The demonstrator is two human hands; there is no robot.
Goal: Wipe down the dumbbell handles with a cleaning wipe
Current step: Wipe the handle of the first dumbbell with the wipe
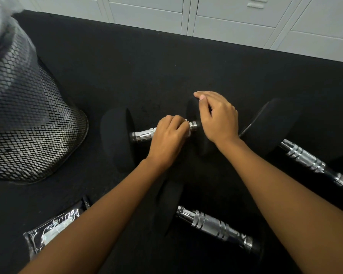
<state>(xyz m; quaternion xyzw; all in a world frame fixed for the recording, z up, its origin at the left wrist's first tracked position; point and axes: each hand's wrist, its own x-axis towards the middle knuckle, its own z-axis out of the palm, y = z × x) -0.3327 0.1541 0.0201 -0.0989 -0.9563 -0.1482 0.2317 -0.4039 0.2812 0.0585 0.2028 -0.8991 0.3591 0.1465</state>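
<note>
Dumbbell handle (144,134), chrome, on the far dumbbell lying on the black rubber floor (147,72), between its two black weight heads. Our left hand (167,137) was curled closed around the middle of that handle, a sliver of white cleaning wipe (187,133) showing at the fingertips. Our right hand (216,115) lay loosely cupped over the top of the right weight head (194,107), fingers bent, holding nothing, bracing it. We judged the wipe should wrap fully round the bar and travel end to end with a twist, reaching the knurled grooves, while the brace stops rolling. Two more dumbbells (212,226) lay nearer us, wipe pack (52,226) and mesh bin (28,119) at left.
</note>
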